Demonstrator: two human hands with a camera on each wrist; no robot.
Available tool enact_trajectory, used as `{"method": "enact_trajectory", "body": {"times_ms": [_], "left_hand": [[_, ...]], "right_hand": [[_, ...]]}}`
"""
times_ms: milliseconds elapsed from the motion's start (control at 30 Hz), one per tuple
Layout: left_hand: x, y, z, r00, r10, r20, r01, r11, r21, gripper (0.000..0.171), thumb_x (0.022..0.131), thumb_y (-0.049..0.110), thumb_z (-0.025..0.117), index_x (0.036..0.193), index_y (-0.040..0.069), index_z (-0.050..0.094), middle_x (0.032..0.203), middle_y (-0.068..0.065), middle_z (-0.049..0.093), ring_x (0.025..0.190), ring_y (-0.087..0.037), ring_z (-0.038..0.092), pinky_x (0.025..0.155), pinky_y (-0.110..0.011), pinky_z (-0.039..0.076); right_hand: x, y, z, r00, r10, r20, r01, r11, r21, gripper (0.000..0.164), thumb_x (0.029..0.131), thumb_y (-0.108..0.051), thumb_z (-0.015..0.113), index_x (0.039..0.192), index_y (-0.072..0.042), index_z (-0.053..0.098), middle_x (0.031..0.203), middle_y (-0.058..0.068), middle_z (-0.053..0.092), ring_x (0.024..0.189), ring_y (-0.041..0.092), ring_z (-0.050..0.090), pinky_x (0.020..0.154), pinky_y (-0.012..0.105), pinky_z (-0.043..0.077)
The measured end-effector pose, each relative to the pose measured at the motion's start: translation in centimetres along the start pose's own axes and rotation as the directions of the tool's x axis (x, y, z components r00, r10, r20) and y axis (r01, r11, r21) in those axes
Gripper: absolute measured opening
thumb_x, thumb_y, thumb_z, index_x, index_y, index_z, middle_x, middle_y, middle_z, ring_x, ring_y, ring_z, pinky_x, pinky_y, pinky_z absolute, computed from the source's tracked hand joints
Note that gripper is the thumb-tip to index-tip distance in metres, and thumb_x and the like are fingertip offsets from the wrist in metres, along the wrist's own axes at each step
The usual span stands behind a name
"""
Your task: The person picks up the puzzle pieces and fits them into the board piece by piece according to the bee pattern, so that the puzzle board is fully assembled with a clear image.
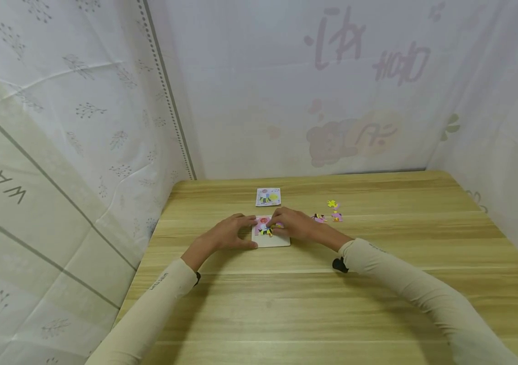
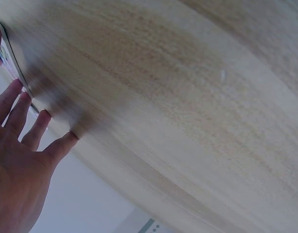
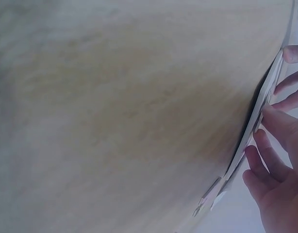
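Note:
A small white-framed jigsaw board (image 1: pixel 273 242) lies on the table, partly filled with pink, yellow and black pieces. My left hand (image 1: pixel 229 233) stays at its left side, thumb by the lower corner and fingers along the edge; in the left wrist view the fingers of the left hand (image 2: pixel 23 141) are spread and fairly straight. My right hand (image 1: pixel 297 224) reaches over the board from the right, thumb and fingertips pinching a jigsaw piece (image 1: pixel 278 226) that they mostly cover. From the right wrist view, the right hand (image 3: pixel 280 165) has its fingers bent over the board's edge.
Behind the board lies a square picture card (image 1: pixel 268 197) with a bee design. Several loose jigsaw pieces (image 1: pixel 337 217) are scattered to the right of the right hand, a yellow piece (image 1: pixel 332 203) among them. Printed curtains (image 1: pixel 259 101) enclose the wooden table (image 1: pixel 259 314).

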State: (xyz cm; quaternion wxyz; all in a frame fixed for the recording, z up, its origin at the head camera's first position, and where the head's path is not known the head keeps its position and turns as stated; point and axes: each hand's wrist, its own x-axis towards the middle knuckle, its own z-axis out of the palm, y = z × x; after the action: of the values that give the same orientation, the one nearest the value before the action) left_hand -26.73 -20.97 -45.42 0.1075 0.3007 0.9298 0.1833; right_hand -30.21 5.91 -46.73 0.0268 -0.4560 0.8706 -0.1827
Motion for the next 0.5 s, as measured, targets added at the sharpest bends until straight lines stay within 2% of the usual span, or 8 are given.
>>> {"method": "enact_trajectory", "body": {"times_ms": [500], "left_hand": [[0.06,-0.17,0.06,1.0,-0.014,0.006,0.014,1.0,-0.003,0.076,0.09,0.049,0.08,0.152,0.013,0.055,0.161,-0.005,0.046,0.148,-0.032,0.039,0.119,-0.053,0.036]], "right_hand": [[0.48,0.01,-0.12,0.999,0.014,0.044,-0.012,0.999,-0.041,0.023,0.103,-0.021,0.069,0.123,-0.013,0.077,0.12,0.005,0.068,0.111,0.019,0.06,0.092,0.036,0.055]]}}
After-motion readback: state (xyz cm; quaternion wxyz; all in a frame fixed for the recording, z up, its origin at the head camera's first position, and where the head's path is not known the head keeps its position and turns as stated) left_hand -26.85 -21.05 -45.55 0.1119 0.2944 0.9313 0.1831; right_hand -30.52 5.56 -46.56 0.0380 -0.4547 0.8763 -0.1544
